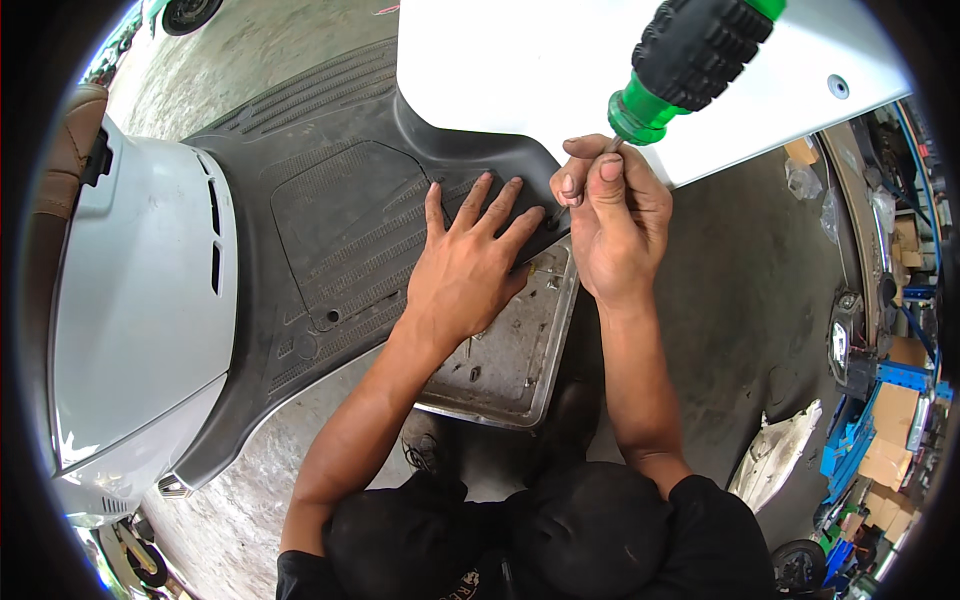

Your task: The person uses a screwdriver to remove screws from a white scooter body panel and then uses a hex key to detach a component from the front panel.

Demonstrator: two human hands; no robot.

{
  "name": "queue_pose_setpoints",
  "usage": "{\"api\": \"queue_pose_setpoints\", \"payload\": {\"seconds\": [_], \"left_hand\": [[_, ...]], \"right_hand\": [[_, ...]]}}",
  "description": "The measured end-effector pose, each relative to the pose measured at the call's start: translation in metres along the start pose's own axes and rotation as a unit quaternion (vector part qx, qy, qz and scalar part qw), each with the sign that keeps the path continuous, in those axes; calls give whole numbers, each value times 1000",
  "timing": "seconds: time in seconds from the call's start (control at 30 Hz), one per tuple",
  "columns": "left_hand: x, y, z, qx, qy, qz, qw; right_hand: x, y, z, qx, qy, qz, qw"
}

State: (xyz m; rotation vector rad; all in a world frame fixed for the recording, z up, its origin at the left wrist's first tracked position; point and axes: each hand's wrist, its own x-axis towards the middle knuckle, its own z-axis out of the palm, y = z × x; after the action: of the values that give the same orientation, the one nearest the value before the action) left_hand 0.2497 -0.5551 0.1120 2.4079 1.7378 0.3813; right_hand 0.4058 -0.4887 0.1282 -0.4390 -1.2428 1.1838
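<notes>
My left hand (468,262) lies flat on the black ribbed footboard (350,230) of a white scooter, its fingers spread. Just right of it, my right hand (618,215) pinches the metal shaft of a screwdriver. The screwdriver's chunky green and black handle (690,60) rises up and to the right, in front of the scooter's white front panel (490,70). Its shaft slants down to the footboard's edge, by a dark hole (552,220); whether the tip sits in a screw there I cannot tell.
Below the footboard stands a metal tray (545,395) with small loose hardware in it. At left is the scooter's white rear body (150,290) with a brown seat (75,150). Shelves with cardboard boxes (890,420) line the right side. A torn white sheet (780,455) rests near them.
</notes>
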Motion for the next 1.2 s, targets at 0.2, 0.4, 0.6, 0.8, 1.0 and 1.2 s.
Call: {"api": "queue_pose_setpoints", "payload": {"seconds": [0.2,0.4,0.6,0.8,1.0,1.2], "left_hand": [[2,0,-5,-84,69,-4,994],[2,-14,-14,-290,109,-12,951],[-4,-24,-27,-114,155,-80,978],[-6,-44,-33,27,152,-136,979],[-7,-42,-25,13,145,-140,979],[-6,-33,-88,-104,60,-170,978]], "right_hand": [[3,-15,1,101,-17,-6,995],[9,-33,31,139,-75,-41,987],[-36,-85,-4,14,8,-23,1000],[-210,-12,-41,-279,178,252,909],[-302,90,-70,-342,42,528,777],[-273,104,-76,-341,-85,401,846]]}}
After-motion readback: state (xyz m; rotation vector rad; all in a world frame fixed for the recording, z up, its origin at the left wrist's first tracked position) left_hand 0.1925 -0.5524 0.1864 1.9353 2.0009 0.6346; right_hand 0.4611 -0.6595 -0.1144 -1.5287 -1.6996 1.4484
